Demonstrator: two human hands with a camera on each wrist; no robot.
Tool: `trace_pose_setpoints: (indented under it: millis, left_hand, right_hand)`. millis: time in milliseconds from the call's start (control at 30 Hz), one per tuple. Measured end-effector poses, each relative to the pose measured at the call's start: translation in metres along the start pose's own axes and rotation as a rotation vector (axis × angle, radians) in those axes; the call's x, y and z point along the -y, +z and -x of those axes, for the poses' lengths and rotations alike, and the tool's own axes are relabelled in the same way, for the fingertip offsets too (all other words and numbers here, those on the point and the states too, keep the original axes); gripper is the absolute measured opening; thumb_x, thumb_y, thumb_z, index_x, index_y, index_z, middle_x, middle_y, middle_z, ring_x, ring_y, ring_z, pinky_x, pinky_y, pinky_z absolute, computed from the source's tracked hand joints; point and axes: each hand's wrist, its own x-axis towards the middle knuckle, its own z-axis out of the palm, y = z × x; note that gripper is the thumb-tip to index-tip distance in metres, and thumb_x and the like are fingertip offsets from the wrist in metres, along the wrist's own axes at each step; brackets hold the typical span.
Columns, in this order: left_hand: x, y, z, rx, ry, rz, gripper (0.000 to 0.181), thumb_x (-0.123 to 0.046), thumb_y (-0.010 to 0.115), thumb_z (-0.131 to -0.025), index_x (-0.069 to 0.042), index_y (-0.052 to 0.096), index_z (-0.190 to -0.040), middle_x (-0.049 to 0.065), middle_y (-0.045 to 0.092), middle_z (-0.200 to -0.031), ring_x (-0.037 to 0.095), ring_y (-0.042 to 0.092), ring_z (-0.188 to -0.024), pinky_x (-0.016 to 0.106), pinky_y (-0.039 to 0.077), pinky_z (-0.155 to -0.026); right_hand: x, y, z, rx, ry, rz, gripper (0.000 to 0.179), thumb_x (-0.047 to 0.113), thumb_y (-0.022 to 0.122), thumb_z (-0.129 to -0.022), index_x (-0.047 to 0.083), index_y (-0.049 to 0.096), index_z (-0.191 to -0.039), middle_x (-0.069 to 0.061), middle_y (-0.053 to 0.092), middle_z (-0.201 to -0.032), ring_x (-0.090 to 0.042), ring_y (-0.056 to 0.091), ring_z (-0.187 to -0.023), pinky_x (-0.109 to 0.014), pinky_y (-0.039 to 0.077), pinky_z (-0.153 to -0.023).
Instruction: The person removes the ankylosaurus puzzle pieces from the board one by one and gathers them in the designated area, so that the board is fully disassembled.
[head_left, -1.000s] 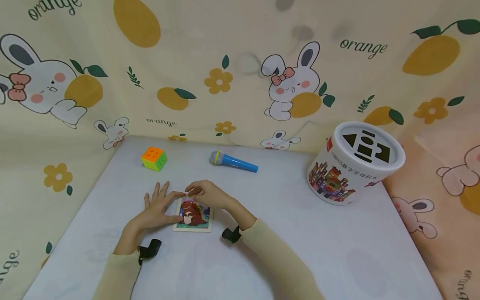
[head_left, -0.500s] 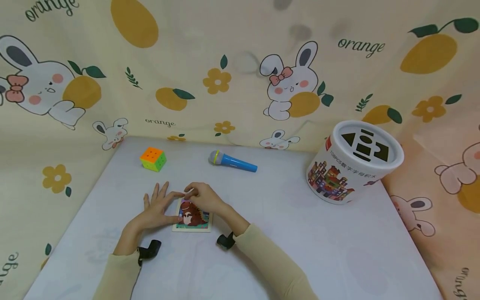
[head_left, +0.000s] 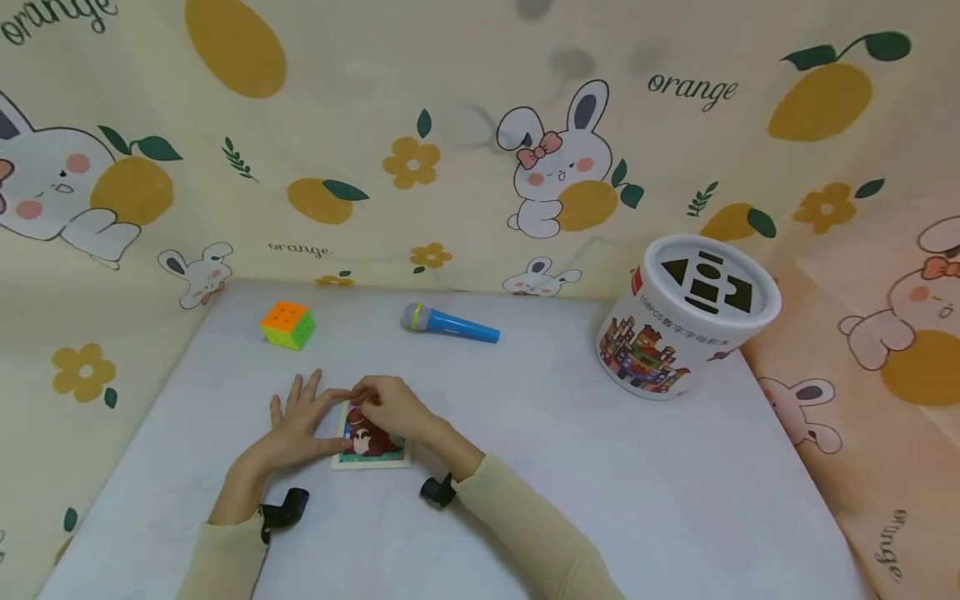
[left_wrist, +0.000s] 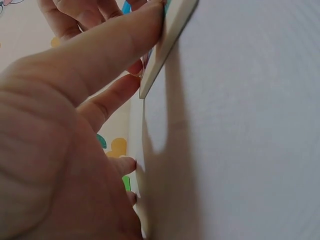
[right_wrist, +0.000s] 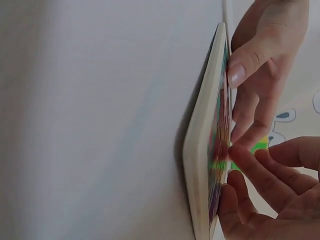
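A square wooden puzzle board [head_left: 378,464] with a cream rim and a red-brown dinosaur picture lies on the white table. My left hand [head_left: 292,429] spreads over its left side, the thumb on the picture and the index finger at the far edge. In the left wrist view, the thumb [left_wrist: 125,35] overlaps the board's edge [left_wrist: 172,35]. My right hand [head_left: 397,408] arches over the top of the picture. Its bent, spaced fingers [right_wrist: 260,175] touch the picture surface [right_wrist: 217,145] in the right wrist view, with no loose piece showing between them.
Behind the hands lie an orange, yellow and green cube puzzle [head_left: 288,325] and a blue toy microphone [head_left: 450,322]. A white block bucket [head_left: 675,333] with shaped holes in its lid stands at the right. A printed cloth [head_left: 465,67] hangs behind the table [head_left: 660,500].
My right hand has shifted left over the picture, its fingertips now near the board's upper left corner. The left hand keeps its place on the board. The head view has turned slightly right.
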Motion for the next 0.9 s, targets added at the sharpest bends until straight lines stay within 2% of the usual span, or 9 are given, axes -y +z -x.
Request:
trace_pose_setpoints:
  millis: [100,267,600,900]
  left_hand:
    - [-0.0004,-0.0001,-0.0013,-0.004,0.005,-0.004,0.064,-0.033,0.083,-0.080,-0.016,0.053,-0.134,0.038,0.003,-0.158,0.061,-0.013,-0.141,0.080,-0.017,-0.097]
    - [-0.0006,0.0002,-0.0023,-0.008,-0.005,-0.008,0.064,-0.032,0.083,-0.079,-0.015,0.054,-0.133,0.039,0.003,-0.158,0.062,-0.012,-0.141,0.080,-0.017,-0.097]
    - [-0.0013,-0.0015,-0.0003,-0.006,-0.012,-0.014,0.065,-0.035,0.084,-0.078,-0.015,0.054,-0.133,0.038,0.004,-0.158,0.062,-0.011,-0.141,0.080,-0.016,-0.097]
    - [-0.0014,-0.0013,-0.0006,-0.004,-0.003,-0.003,0.065,-0.035,0.083,-0.078,-0.015,0.054,-0.132,0.038,0.003,-0.158,0.062,-0.012,-0.141,0.080,-0.017,-0.097]
  right_hand:
    - [0.0012,-0.0017,-0.0005,0.003,0.007,0.002,0.023,0.001,0.058,-0.095,0.001,0.066,-0.117,-0.007,0.071,-0.110,-0.008,0.062,-0.095,-0.018,0.049,-0.084]
    - [0.0009,-0.0053,-0.0025,0.018,0.019,-0.053,0.020,0.002,0.057,-0.095,0.001,0.068,-0.111,-0.008,0.071,-0.108,-0.008,0.061,-0.092,-0.020,0.048,-0.083]
    - [-0.0020,-0.0066,-0.0063,0.092,0.028,-0.135,0.014,0.003,0.059,-0.095,-0.002,0.067,-0.105,-0.004,0.067,-0.096,-0.006,0.057,-0.078,-0.018,0.048,-0.070]
    - [-0.0008,-0.0088,-0.0057,0.133,0.039,-0.165,0.011,0.005,0.060,-0.095,0.000,0.068,-0.101,-0.005,0.069,-0.096,-0.006,0.059,-0.080,-0.020,0.048,-0.072]
